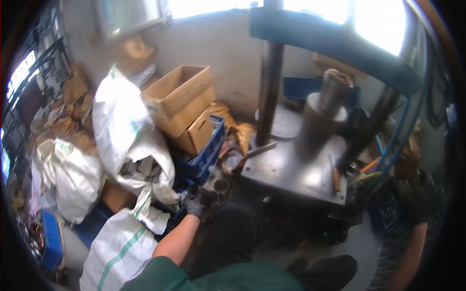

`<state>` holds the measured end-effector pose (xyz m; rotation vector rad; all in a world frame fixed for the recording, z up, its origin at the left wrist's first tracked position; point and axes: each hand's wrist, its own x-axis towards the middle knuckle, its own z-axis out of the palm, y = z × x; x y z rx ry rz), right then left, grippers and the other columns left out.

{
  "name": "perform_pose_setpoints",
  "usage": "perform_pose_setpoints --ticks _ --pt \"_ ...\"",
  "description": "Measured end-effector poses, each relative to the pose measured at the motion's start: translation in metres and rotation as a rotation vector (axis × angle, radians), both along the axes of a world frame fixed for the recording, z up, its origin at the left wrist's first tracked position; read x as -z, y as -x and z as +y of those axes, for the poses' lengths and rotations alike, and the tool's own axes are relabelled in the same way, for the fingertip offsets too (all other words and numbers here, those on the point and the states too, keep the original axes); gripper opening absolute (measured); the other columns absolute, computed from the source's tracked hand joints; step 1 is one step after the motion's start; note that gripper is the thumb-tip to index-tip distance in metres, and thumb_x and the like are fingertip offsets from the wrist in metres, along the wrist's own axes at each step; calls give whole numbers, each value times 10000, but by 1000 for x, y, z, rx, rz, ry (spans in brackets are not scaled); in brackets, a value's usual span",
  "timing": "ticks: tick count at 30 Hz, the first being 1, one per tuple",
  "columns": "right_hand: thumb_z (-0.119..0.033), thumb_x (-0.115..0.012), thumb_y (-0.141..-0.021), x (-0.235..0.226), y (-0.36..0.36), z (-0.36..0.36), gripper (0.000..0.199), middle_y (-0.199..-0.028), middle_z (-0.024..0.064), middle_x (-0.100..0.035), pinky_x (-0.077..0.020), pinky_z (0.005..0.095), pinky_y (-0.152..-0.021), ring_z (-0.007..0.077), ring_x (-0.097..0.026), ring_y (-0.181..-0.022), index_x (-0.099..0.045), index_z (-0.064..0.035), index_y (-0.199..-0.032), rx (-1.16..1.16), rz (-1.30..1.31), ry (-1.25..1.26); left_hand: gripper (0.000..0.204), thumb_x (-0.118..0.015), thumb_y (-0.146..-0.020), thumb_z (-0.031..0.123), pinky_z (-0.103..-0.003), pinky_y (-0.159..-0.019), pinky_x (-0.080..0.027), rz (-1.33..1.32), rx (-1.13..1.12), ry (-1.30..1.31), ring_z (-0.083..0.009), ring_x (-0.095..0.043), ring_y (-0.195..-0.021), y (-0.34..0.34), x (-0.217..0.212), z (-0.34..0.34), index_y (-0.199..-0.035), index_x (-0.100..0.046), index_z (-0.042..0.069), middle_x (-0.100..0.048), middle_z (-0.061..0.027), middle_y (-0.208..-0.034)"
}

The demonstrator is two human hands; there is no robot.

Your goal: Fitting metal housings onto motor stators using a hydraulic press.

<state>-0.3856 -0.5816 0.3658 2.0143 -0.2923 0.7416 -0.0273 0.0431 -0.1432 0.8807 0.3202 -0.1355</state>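
Note:
My left hand [194,207], in a grey glove, is low at the left of the press. Its fingers look closed around a small dark metal cylinder [192,189]. Just right of it stands a round metal cup-like part [221,186]. Far out at the right rim, my right hand [421,201] wears a dark glove, and its fingers are lost in blur and shadow. A press [335,31] with a blue crossbeam rises ahead of me. On its steel plate [272,167] stands a wide grey cylinder [318,121] with a narrower ram in its top.
An orange-handled tool [336,179] and a metal bar [262,149] lie on the plate. White sacks [119,111], one holding metal pieces, crowd the left. Cardboard boxes [179,97] rest above a blue crate [206,155]. Blue hoses [400,131] hang at the right.

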Motion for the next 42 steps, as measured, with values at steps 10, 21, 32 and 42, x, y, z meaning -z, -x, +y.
perform_pose_setpoints --ticks 10,21,32,42 --pt "-50 -659 -859 3 -30 6 382 -940 153 -703 -546 395 -791 290 -689 -806 -689 -47 -1240 -295 -391 -941 480 -687 -919 360 -529 -1068 -473 -327 -9 282 -337 -612 -1231 -30 -233 0 -1326 -650 107 -678 -114 -1275" --pt "-144 -691 -813 5 -36 6 264 -910 182 -717 -557 442 -824 356 -703 -864 -723 -21 -1044 -267 -362 -922 591 -733 -937 340 -489 -1195 -390 -596 465 478 -327 -541 -1318 -17 -384 -167 -1404 -497 65 -588 -139 -1354" --pt "-258 -676 -855 -5 -29 19 300 -885 153 -712 -535 470 -808 348 -696 -844 -730 -69 -1081 -208 -320 -876 236 -835 -879 202 -276 -713 -464 -618 216 327 -99 -543 -762 -55 -495 -319 -992 -632 159 -605 36 -920" --pt "-193 -622 -802 -17 -27 28 474 -979 239 -716 -559 488 -848 393 -704 -910 -687 -6 -1232 -194 -319 -949 387 -855 -852 175 -305 -799 -503 -709 160 291 -146 -614 -938 -63 -525 -356 -1171 -640 138 -653 -2 -1059"
